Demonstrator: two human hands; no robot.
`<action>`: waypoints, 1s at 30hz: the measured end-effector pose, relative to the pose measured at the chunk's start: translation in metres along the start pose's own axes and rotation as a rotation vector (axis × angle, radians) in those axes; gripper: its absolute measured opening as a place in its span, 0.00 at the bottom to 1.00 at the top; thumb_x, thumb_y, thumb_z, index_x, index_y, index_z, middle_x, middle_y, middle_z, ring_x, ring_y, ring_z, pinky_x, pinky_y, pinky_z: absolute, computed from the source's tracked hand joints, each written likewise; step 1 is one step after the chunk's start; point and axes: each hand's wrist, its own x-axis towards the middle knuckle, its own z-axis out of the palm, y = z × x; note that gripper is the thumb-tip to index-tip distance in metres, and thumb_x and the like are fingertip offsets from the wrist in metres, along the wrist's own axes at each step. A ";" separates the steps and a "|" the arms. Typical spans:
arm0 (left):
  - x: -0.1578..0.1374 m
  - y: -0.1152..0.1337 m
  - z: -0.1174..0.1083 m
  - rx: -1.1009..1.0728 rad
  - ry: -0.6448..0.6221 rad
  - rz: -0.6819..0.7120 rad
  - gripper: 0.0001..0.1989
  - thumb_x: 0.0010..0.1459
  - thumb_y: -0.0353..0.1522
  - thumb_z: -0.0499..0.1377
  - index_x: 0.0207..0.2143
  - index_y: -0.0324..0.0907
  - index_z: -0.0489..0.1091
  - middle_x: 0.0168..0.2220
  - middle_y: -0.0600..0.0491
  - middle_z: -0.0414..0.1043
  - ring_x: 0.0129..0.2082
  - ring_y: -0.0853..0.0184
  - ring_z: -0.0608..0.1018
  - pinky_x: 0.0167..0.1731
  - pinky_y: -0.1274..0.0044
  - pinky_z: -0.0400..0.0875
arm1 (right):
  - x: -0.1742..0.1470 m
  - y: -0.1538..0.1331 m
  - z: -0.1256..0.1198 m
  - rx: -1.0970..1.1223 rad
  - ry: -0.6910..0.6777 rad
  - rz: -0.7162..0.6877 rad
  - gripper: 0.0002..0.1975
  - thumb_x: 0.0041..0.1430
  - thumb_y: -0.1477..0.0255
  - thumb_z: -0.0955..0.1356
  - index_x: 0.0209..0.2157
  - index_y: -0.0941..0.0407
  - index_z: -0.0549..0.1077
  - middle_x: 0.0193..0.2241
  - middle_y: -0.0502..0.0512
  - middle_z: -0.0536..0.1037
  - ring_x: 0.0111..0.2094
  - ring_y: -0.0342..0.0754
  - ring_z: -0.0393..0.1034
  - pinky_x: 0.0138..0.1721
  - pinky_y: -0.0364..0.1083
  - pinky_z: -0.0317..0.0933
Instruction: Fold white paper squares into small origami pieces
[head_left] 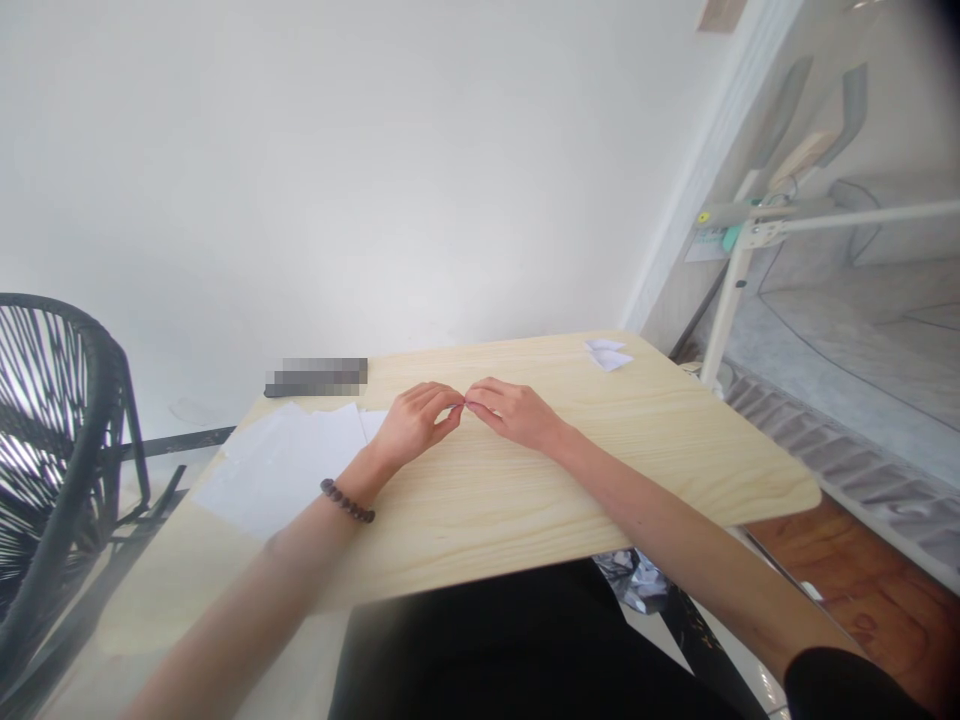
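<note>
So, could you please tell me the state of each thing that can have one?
Left hand: fingertips pinched, close to the right's; anything held is too small to tell.
Right hand: fingertips likewise pinched.
Paper sheets: spread flat, overlapping.
Small white paper: appears folded.
Bracelet: worn on left wrist.
Chair: upright.
Dark object: pixelated, cannot tell.

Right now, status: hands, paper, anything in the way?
Left hand and right hand meeting at fingertips above tabletop; any held item unclear. White sheets left, partly hidden by left forearm. Folded white paper far right, apart from both.
</note>
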 end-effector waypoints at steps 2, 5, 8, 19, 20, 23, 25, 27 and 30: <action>0.000 0.001 -0.001 -0.003 -0.007 -0.009 0.08 0.52 0.30 0.52 0.35 0.41 0.68 0.34 0.48 0.71 0.36 0.65 0.71 0.39 0.72 0.63 | 0.000 0.000 0.000 -0.032 -0.011 -0.014 0.11 0.58 0.70 0.57 0.38 0.55 0.67 0.35 0.55 0.71 0.37 0.45 0.65 0.39 0.44 0.59; 0.000 0.003 -0.001 -0.014 0.011 -0.025 0.08 0.52 0.30 0.52 0.35 0.41 0.68 0.35 0.48 0.71 0.36 0.65 0.71 0.39 0.73 0.63 | -0.001 -0.002 0.001 -0.050 0.008 -0.004 0.11 0.59 0.70 0.56 0.38 0.55 0.66 0.34 0.55 0.71 0.35 0.45 0.66 0.37 0.44 0.59; 0.001 0.005 -0.002 -0.017 0.031 -0.027 0.08 0.52 0.30 0.52 0.35 0.41 0.67 0.34 0.49 0.71 0.35 0.66 0.71 0.38 0.73 0.64 | -0.001 -0.003 0.000 -0.045 0.024 0.011 0.11 0.59 0.70 0.56 0.38 0.55 0.65 0.34 0.54 0.71 0.33 0.44 0.66 0.34 0.43 0.60; 0.001 0.003 -0.002 0.007 0.040 0.047 0.07 0.52 0.29 0.53 0.35 0.40 0.66 0.33 0.50 0.71 0.33 0.68 0.72 0.35 0.75 0.65 | -0.004 0.004 0.004 -0.149 0.068 -0.086 0.09 0.58 0.72 0.57 0.37 0.56 0.65 0.33 0.52 0.72 0.32 0.42 0.66 0.31 0.41 0.57; 0.001 0.002 -0.002 0.014 0.038 0.051 0.07 0.52 0.29 0.53 0.35 0.40 0.66 0.33 0.50 0.71 0.33 0.68 0.71 0.35 0.75 0.65 | -0.004 0.004 0.004 -0.160 0.066 -0.086 0.09 0.59 0.72 0.57 0.37 0.56 0.65 0.33 0.52 0.72 0.32 0.42 0.66 0.31 0.40 0.57; 0.000 0.002 -0.002 0.050 0.045 0.069 0.06 0.52 0.29 0.54 0.34 0.40 0.66 0.32 0.51 0.71 0.32 0.69 0.71 0.35 0.76 0.65 | -0.003 0.004 0.003 -0.193 0.064 -0.084 0.09 0.59 0.71 0.57 0.37 0.56 0.66 0.32 0.52 0.73 0.33 0.42 0.66 0.32 0.41 0.56; 0.000 0.003 -0.001 0.074 0.048 0.080 0.06 0.52 0.28 0.54 0.34 0.40 0.66 0.32 0.51 0.71 0.32 0.69 0.71 0.34 0.75 0.65 | -0.003 0.004 0.003 -0.216 0.060 -0.092 0.09 0.59 0.70 0.57 0.36 0.56 0.66 0.32 0.53 0.73 0.33 0.42 0.66 0.33 0.41 0.56; 0.001 0.003 -0.001 0.089 0.048 0.080 0.06 0.52 0.28 0.54 0.34 0.40 0.66 0.31 0.51 0.71 0.31 0.69 0.71 0.34 0.75 0.65 | -0.002 0.004 0.002 -0.232 0.049 -0.112 0.10 0.59 0.70 0.57 0.36 0.57 0.67 0.32 0.53 0.73 0.34 0.43 0.66 0.34 0.42 0.56; 0.002 0.005 -0.001 0.090 0.049 0.061 0.05 0.52 0.29 0.53 0.33 0.40 0.66 0.31 0.51 0.71 0.32 0.69 0.72 0.35 0.75 0.65 | 0.000 0.004 0.000 -0.242 0.042 -0.147 0.10 0.59 0.71 0.57 0.36 0.57 0.67 0.32 0.54 0.73 0.35 0.44 0.65 0.35 0.43 0.56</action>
